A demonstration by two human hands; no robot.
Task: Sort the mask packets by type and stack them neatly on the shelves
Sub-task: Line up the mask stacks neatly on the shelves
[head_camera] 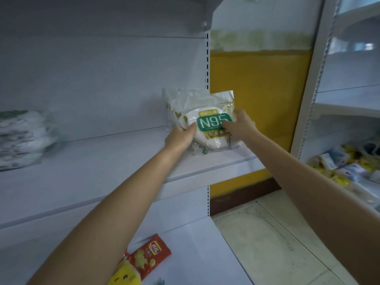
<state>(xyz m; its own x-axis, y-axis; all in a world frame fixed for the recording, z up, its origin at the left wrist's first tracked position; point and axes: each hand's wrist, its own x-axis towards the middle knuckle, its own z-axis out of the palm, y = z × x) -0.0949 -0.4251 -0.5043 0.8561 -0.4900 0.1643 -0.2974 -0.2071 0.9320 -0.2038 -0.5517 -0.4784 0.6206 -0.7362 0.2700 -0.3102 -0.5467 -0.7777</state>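
I have both hands on the N95 mask packet (207, 125), which stands upright at the right end of the middle shelf (102, 171), with another clear packet (185, 99) just behind it. My left hand (180, 137) grips its lower left edge. My right hand (240, 125) holds its right side, fingers (227, 126) curled over the green label. A blurred stack of mask packets (22, 138) sits far left on the same shelf. A red snack packet (151, 255) lies on the shelf below.
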